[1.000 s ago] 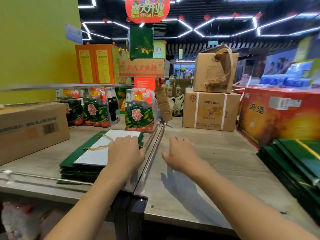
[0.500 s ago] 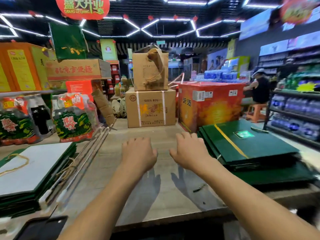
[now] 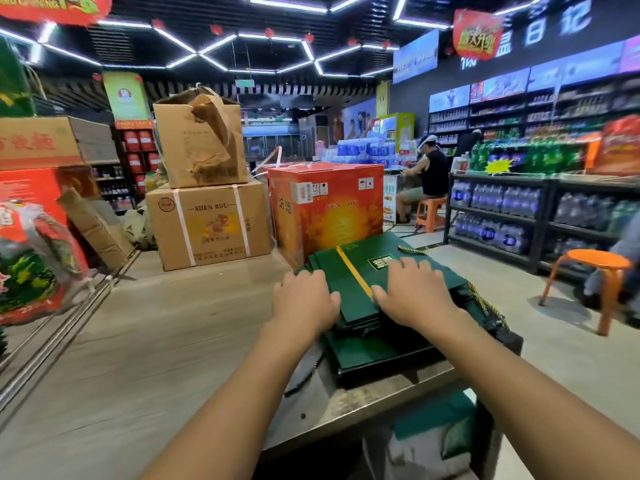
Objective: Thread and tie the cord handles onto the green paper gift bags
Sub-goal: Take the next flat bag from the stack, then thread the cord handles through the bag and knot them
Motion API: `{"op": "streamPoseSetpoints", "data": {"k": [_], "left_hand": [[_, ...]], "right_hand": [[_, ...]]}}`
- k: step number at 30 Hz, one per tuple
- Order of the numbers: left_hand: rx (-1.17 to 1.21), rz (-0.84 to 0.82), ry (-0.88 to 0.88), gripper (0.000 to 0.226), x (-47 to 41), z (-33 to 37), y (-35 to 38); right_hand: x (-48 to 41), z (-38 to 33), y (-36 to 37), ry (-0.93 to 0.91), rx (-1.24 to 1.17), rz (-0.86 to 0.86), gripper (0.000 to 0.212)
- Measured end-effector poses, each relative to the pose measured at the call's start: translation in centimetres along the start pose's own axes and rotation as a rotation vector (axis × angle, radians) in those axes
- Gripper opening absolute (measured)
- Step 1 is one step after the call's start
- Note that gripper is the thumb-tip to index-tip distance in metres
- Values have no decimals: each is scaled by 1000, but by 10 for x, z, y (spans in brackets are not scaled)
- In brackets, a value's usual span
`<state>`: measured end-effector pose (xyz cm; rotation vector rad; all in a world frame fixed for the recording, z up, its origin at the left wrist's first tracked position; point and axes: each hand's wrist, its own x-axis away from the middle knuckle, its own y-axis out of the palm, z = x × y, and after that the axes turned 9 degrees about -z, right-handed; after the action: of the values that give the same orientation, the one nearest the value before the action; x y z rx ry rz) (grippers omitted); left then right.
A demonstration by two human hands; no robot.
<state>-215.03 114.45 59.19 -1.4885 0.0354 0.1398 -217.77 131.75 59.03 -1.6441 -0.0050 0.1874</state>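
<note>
Flat stack of green gift bags (image 3: 332,271) at right end of surface (image 3: 173,341), directly under both hands. Left hand (image 3: 304,299) resting on left edge of top bag, fingers relaxed, gripping nothing. Right hand (image 3: 412,292) flat on top, fingers spread. Yellow stripe (image 3: 355,273) running far to near between hands; bag's long axis unclear. Right hand nearer to loose cord (image 3: 412,251) at far edge. Readable: "SHEN ROU" on brown carton (image 3: 207,223). Bag label (image 3: 379,263) blurred.

From here the bags (image 3: 360,252) look like smooth, matt green paper, and the top one has a shinier gold stripe. The cord (image 3: 412,251) looks like twisted fibre. The counter (image 3: 173,323) is smooth wood-grain with a dull sheen. The brown box (image 3: 207,223) is creased matt cardboard. The stool (image 3: 595,259) is glossy plastic.
</note>
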Motion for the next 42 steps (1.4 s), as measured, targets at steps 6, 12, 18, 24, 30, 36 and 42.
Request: {"op": "streamPoseSetpoints", "data": {"k": [6, 12, 18, 24, 30, 36, 42], "left_hand": [[92, -83, -9, 59, -34, 17, 25], [293, -29, -42, 62, -41, 17, 36], [1072, -44, -121, 70, -42, 13, 31], [1493, 82, -87, 42, -26, 1, 11], [1504, 193, -56, 52, 6, -48, -18], [1430, 287, -89, 51, 40, -127, -29], [1363, 311, -223, 45, 78, -201, -21]], "right_hand": [[-8, 40, 0, 156, -17, 18, 68], [-16, 53, 7, 217, -99, 66, 77], [-17, 55, -2, 228, -406, 121, 75], [-12, 37, -6, 140, -586, 155, 65], [-10, -6, -5, 14, -884, 134, 100], [0, -76, 9, -116, -999, 27, 85], [0, -152, 45, -212, -971, -53, 125]]}}
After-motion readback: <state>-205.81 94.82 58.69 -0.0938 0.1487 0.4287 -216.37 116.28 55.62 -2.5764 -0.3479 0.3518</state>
